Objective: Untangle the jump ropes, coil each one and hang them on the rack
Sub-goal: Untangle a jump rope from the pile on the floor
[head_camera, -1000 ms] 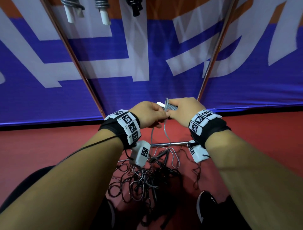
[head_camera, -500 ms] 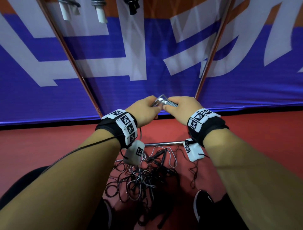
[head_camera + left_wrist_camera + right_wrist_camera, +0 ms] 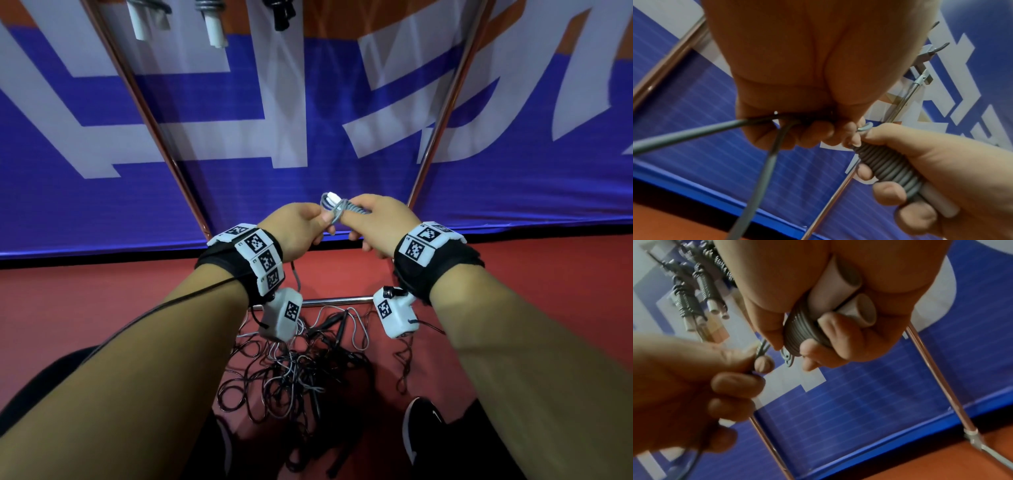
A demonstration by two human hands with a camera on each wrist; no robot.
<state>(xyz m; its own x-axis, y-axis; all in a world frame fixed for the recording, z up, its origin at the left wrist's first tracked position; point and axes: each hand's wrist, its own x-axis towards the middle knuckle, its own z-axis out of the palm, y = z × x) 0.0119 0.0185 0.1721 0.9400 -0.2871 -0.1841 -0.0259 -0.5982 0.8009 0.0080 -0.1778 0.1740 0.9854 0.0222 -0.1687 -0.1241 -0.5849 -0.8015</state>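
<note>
Right hand (image 3: 376, 222) fingers clasping grey rope (image 3: 888, 168) wound on handles; left hand (image 3: 298, 229) pinching its tail; tangle (image 3: 294, 370) below, unsorted.

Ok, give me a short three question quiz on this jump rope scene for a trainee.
1. True or false: the right hand grips the white handles wrapped in grey rope.
2. What does the left hand hold? A) a black handle B) the loose grey cord C) nothing
3. Fill in: the tangled ropes lie on the red ____.

Key: 1 true; 2 B; 3 floor.
</note>
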